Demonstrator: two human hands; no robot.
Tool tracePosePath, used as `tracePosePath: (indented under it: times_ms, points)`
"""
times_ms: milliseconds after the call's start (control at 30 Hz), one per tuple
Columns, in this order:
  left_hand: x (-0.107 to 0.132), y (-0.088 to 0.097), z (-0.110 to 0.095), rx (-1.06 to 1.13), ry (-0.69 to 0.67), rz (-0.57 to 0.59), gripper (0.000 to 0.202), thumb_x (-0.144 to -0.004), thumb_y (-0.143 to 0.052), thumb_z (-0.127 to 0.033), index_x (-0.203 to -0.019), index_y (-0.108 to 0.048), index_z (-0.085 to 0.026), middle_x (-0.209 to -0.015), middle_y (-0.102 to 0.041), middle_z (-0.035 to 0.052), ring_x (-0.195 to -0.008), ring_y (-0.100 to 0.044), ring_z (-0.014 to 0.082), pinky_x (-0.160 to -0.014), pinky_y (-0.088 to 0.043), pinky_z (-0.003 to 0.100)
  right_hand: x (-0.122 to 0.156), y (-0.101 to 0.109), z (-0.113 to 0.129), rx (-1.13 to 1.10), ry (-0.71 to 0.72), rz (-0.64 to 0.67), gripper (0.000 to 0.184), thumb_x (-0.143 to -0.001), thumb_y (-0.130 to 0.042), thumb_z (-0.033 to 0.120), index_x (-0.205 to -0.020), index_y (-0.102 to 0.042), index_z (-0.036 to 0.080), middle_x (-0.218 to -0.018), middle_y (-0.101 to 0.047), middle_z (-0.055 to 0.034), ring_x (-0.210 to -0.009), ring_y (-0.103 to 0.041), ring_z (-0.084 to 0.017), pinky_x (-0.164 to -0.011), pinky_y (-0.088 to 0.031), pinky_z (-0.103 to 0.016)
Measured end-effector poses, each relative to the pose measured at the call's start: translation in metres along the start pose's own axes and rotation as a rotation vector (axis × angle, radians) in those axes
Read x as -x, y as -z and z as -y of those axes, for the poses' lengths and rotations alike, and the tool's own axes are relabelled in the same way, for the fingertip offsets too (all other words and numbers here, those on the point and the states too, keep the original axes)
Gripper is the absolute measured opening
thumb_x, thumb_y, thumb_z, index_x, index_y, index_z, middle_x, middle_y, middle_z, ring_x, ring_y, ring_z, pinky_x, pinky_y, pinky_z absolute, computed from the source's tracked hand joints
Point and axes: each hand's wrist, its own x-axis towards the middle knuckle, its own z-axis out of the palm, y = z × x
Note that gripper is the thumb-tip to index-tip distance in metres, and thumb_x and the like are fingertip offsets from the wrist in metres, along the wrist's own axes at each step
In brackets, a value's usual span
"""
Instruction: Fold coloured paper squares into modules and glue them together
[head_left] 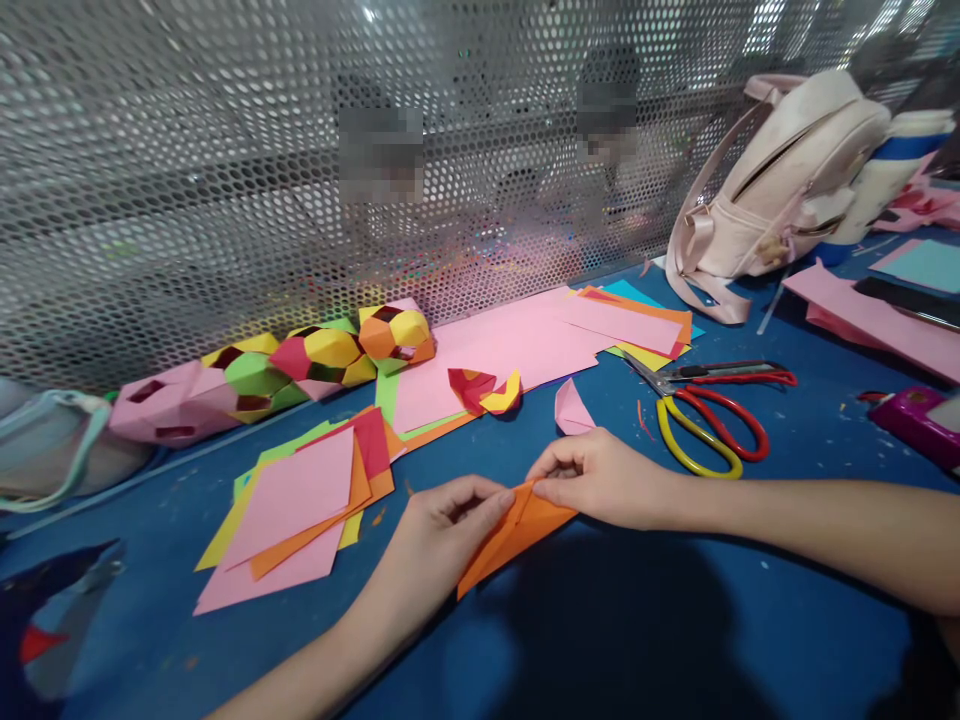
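Observation:
A folded sheet of orange paper (504, 540) is held just above the blue table, between both hands. My left hand (442, 525) pinches its upper left edge with thumb and forefinger. Close beside it, my right hand (589, 475) pinches the top edge, its other fingers curled. Behind the right hand stands a small folded pink paper piece (573, 408). A red and yellow folded paper piece (486, 391) lies a little farther back. To the left is a stack of coloured paper squares (300, 490), pink on top.
Scissors with red and yellow handles (697, 420) lie right of the hands. Larger paper sheets (495, 340) and joined folded-paper balls (262, 380) line the perforated metal screen (225, 200). A pale pink backpack (795, 190) and a purple tool (919, 425) are at right.

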Motion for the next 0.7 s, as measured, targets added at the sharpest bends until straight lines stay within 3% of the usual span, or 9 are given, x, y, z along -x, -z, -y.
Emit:
tracePosePath:
  times_ms: [333, 500, 700]
  points:
    - [0.0029, -0.0036, 0.0034, -0.046, -0.054, -0.02, 0.025, -0.075, -0.059, -0.04, -0.063, -0.064, -0.018, -0.059, -0.056, -0.002, -0.059, -0.047, 0.0117, -0.054, -0.037, 0.02, 0.0006, -0.0009, -0.0012, -0.017, 0.058, 0.047, 0.015, -0.075, -0.057, 0.02, -0.083, -0.066, 0.011, -0.068, -0.063, -0.0009, -0.06, -0.053, -0.008, -0.052, -0.039, -0.017]
    - [0.0063, -0.0054, 0.0, -0.142, -0.107, -0.006, 0.023, -0.076, -0.057, -0.037, -0.066, -0.067, -0.019, -0.062, -0.062, -0.0007, -0.061, -0.052, 0.0135, -0.056, -0.04, 0.021, 0.0019, -0.0003, 0.0012, 0.099, 0.107, 0.073, 0.017, -0.077, -0.057, 0.022, -0.08, -0.069, 0.011, -0.07, -0.066, -0.0029, -0.063, -0.055, -0.01, -0.055, -0.04, -0.019]
    - [0.007, -0.0009, -0.0047, -0.068, -0.065, 0.074, 0.023, -0.072, -0.055, -0.023, -0.089, -0.071, -0.021, -0.082, -0.072, 0.0001, -0.076, -0.063, 0.0166, -0.066, -0.046, 0.021, -0.0014, 0.0043, -0.003, 0.077, 0.085, 0.046, 0.018, -0.078, -0.054, 0.017, -0.081, -0.071, 0.011, -0.074, -0.069, -0.0039, -0.064, -0.057, -0.011, -0.058, -0.042, -0.02]
